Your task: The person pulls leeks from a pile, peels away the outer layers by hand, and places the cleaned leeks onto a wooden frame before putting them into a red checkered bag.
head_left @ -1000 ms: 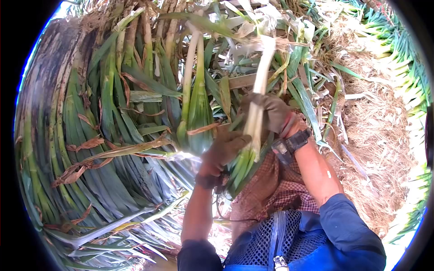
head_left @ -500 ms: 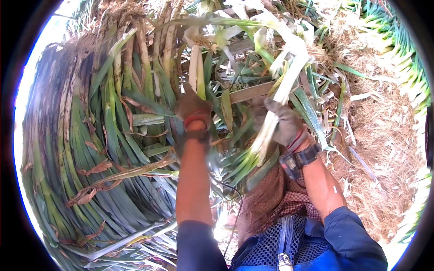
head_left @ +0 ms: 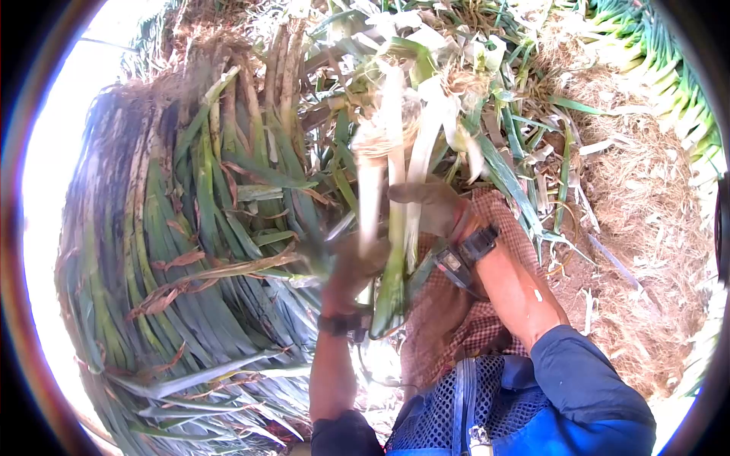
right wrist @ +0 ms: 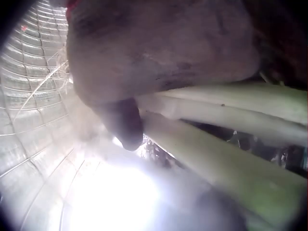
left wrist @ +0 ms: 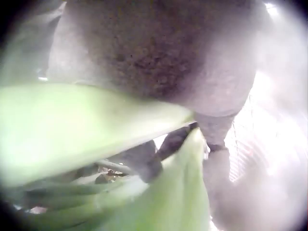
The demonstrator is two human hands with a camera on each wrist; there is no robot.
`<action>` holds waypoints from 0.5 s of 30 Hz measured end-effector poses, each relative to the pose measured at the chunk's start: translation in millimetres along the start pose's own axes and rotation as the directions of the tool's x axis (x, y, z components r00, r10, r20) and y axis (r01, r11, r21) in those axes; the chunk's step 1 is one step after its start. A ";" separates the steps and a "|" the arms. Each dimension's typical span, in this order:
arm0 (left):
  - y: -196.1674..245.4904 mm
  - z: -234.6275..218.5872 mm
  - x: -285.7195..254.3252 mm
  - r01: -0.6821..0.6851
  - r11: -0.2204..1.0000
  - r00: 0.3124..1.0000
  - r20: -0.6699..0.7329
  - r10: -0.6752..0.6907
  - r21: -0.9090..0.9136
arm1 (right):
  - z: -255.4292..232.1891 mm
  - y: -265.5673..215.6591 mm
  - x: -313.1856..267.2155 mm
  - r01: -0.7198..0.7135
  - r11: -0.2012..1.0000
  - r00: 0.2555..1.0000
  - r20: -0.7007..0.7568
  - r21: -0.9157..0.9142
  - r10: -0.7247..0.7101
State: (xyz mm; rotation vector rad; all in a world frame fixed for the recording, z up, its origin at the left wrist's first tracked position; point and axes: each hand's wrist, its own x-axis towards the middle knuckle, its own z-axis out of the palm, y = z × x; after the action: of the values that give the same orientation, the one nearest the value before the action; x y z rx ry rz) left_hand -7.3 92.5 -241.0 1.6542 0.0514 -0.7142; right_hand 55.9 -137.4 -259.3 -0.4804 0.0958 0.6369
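Both hands wear brownish gloves. My right hand (head_left: 433,207) curls round pale leek stalks (head_left: 423,148), whose rooty ends point away from me. Just left of it and nearer to me, my blurred left hand (head_left: 353,270) grips another leek (head_left: 370,199) with a root tuft at its far end. The stalks stand side by side, their green leaves (head_left: 390,296) hanging between the hands. In the left wrist view, green stems (left wrist: 72,130) run under the glove (left wrist: 154,53). Several pale stems (right wrist: 231,154) pass beneath the glove (right wrist: 159,53) in the right wrist view.
A large heap of leeks (head_left: 190,251) fills the left side. Leaf scraps (head_left: 525,144) litter the ground ahead. Dry, root-like fibres (head_left: 639,220) cover the right, with a row of green leeks (head_left: 677,83) beyond. Checked cloth (head_left: 506,228) covers the lap.
My left hand has come back towards me from the far stalk by the heap, bringing a leek beside the others. My right hand and its stalks have shifted left, the stalks now more upright.
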 end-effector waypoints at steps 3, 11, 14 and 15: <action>37.9 1.3 -28.7 -0.122 0.987 0.971 -0.217 0.098 -0.101 | 2.5 18.5 -15.9 0.086 0.986 0.983 -0.147 -0.146 -0.108; 67.3 26.4 -15.7 -0.313 0.940 0.906 -0.255 0.338 0.132 | 54.1 29.8 -50.2 0.108 0.986 0.994 0.046 -0.124 -0.103; 58.1 58.3 -21.3 -0.542 0.836 0.799 -0.257 0.544 0.086 | 54.4 17.1 -67.9 0.069 0.981 0.998 0.017 -0.180 -0.067; 45.6 70.8 -22.2 -0.527 0.838 0.802 -0.242 0.546 0.143 | 60.3 4.7 -76.0 0.077 0.981 0.997 0.018 -0.179 -0.075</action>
State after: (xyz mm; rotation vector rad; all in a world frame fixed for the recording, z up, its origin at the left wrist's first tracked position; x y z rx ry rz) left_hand -35.8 25.7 -192.9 1.7115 -0.2439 -0.0476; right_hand -11.5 -148.2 -190.2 -0.6512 0.0094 0.5757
